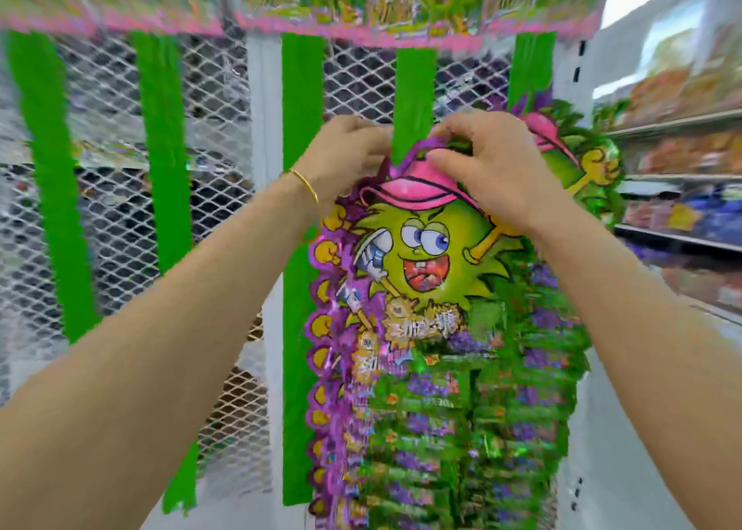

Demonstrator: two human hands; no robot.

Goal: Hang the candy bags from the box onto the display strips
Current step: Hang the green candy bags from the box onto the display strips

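- right grip (494,168): narrow, thumb on the pink cap print, fingers curled over the top edge of the candy bag (421,256)
- left grip (345,156): narrow, fingers curled on the bag's top-left edge, just beside the display strip (413,99)
- gold bracelet (307,186) on the left wrist
- candy bag: held upright against the lower end of that green strip, its top at the strip; green spiky cartoon face, purple border
- more bags (441,429) hang stacked below and behind it; another bag (582,160) pokes out on the right
- other green strips (164,148) hang bare to the left on the wire mesh (120,228)
- white post (261,128) between mesh panels
- store shelves (682,148) far right, blurred
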